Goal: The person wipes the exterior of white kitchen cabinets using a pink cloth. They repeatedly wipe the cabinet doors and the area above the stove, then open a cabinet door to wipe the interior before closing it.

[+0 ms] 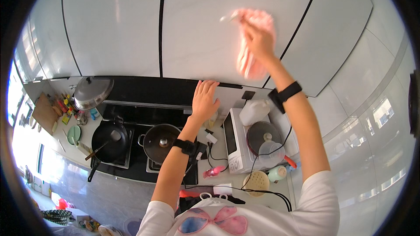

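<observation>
A pink cloth lies against the pale glossy cabinet door, held there by my right hand. Its upper part is blurred, and a small whitish bit sticks out to the left. My left hand holds nothing. Its fingertips rest at the lower edge of the cabinets, beside the black range hood, with the thumb spread to the side. Both forearms wear black straps.
Below stand a black wok with a spatula and a lidded pot on the gas stove. To the right, a white microwave carries a plastic jug and a lidded pan. A black cable hangs across the counter.
</observation>
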The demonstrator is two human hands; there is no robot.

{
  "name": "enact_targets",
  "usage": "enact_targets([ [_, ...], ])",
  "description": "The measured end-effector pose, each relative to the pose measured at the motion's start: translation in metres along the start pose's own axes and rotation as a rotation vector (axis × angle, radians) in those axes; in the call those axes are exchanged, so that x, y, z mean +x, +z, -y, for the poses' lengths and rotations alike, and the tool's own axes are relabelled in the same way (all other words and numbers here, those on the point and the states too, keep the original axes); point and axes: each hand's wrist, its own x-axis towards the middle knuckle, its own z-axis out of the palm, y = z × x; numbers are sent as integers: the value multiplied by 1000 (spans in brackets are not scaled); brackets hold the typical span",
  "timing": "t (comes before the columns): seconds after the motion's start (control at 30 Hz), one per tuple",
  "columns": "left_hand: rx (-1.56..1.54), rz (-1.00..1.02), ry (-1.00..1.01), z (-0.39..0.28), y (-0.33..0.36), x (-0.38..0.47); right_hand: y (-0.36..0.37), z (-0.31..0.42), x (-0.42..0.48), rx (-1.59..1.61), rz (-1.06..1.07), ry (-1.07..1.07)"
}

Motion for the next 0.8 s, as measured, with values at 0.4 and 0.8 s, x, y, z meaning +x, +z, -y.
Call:
enact_targets([
  [0.4, -265, -196, 134, -76, -15, 112, -44, 13, -8, 1630, 457, 806],
  [0.8, 868, -329, 139, -32, -32, 165, -67, -118, -22, -225, -109, 215],
])
